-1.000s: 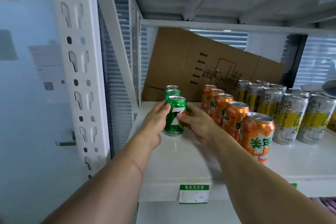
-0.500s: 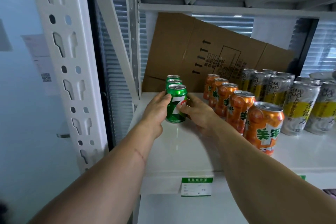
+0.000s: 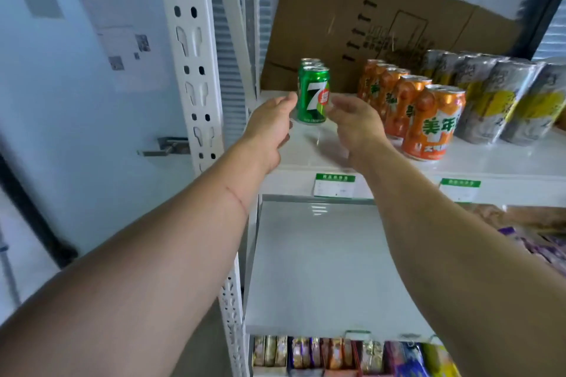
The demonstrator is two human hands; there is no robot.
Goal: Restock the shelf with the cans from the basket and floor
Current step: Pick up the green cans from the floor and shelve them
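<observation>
Both bare hands hung near the white metal shelf (image 3: pixel 490 167) edge, fingers loosely spread, gripping nothing: left hand (image 3: pixel 269 125) just left of the front green aluminium soda can (image 3: pixel 313 95), right hand (image 3: pixel 355 122) just right. Can stood upright, heading a green row. Orange cans (image 3: pixel 428 119) further right; brown cardboard sheet (image 3: pixel 352 9) behind.

The white shelf (image 3: pixel 306 150) carries upright rows: green cans (image 3: pixel 313 95) near its left edge, orange cans (image 3: pixel 428 122) mid-shelf, silver-yellow cans (image 3: pixel 490 101) rightward, and cardboard (image 3: pixel 352 24) along its rear edge.

head cam | faces forward-down | close to shelf (image 3: pixel 505 167) | 1 view, none shared
</observation>
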